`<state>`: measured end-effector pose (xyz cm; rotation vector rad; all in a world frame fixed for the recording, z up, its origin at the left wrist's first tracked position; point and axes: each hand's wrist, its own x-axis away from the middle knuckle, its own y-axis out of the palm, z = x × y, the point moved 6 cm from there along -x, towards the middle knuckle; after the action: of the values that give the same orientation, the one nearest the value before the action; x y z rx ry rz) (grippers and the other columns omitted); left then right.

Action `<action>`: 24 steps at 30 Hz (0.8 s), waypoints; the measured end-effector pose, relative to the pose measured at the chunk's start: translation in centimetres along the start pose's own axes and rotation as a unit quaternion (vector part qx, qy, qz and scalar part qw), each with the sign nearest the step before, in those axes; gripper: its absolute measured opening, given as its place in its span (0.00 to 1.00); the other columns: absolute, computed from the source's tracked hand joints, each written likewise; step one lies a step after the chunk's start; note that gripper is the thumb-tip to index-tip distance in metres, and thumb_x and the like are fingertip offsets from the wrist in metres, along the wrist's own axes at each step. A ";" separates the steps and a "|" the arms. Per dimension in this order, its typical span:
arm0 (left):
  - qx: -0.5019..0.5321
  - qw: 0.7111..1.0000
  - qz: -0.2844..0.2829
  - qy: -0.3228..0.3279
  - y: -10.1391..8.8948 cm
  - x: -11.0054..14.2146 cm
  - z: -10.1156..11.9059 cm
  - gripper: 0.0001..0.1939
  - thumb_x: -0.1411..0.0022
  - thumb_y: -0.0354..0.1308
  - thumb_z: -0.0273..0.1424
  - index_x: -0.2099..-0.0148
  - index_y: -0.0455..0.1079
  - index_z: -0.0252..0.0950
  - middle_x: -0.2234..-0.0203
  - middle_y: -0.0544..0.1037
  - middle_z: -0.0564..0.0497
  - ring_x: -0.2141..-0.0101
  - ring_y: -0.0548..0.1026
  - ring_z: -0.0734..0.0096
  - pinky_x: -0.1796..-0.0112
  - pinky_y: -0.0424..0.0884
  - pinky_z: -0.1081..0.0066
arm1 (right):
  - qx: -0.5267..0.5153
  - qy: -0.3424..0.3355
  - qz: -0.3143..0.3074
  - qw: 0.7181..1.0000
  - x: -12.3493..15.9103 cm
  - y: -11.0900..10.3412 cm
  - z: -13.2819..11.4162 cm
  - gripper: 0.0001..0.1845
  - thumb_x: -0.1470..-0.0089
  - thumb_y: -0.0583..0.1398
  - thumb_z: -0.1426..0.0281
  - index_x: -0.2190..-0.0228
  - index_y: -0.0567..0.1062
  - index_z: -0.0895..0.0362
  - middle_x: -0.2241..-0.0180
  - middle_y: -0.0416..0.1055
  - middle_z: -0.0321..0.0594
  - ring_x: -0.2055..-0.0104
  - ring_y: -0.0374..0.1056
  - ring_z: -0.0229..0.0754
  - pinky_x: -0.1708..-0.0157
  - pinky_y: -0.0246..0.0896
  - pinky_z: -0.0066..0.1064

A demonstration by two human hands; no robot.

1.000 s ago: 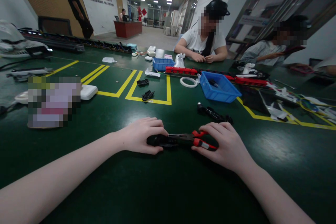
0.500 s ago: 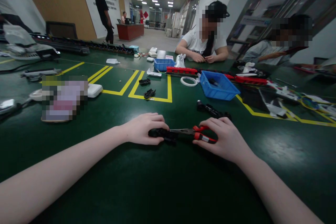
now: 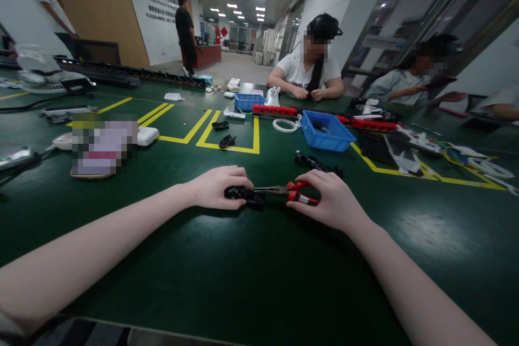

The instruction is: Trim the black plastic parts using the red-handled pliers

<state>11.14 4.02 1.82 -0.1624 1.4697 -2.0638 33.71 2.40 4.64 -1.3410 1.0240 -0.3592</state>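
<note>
My left hand [image 3: 221,186] is closed around a black plastic part [image 3: 254,198], holding it low over the green table [image 3: 284,270]. Its exact kind is hard to make out. Red-handled needle-nose pliers [image 3: 302,193] are gripped in my right hand [image 3: 334,200], fingers wrapped about the handles. The slim metal jaws point left and meet the black part next to my left fingertips; whether they pinch it I cannot tell. Just beyond my right hand lies a longer black jointed piece [image 3: 314,162].
Two small black parts, one of them here [image 3: 227,141], lie inside yellow tape lines. A blue bin [image 3: 326,138] and a white tape ring [image 3: 284,125] stand farther back. Left is a phone [image 3: 106,148] beside a white case [image 3: 148,135]. A person [image 3: 310,73] sits opposite.
The view has shifted slightly, so the hands and table things appear a little higher and farther left. My hands keep the same hold on the black part and pliers. A standing person behind has moved right.
</note>
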 end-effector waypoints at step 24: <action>-0.003 1.000 0.005 -0.003 -0.1 0.1 -0.1 0.16 0.38 0.58 0.37 0.49 0.70 0.38 0.58 0.73 0.48 0.58 0.72 0.63 0.58 0.67 0.65 | 0.043 -0.020 0.024 0.999 -0.1 0.1 -0.8 0.23 0.50 0.65 0.51 0.62 0.73 0.57 0.62 0.75 0.43 0.60 0.70 0.47 0.59 0.58 0.40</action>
<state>10.95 4.03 1.85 -0.1635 1.4695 -2.0488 33.01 2.02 4.71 -1.2397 0.9952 -0.3347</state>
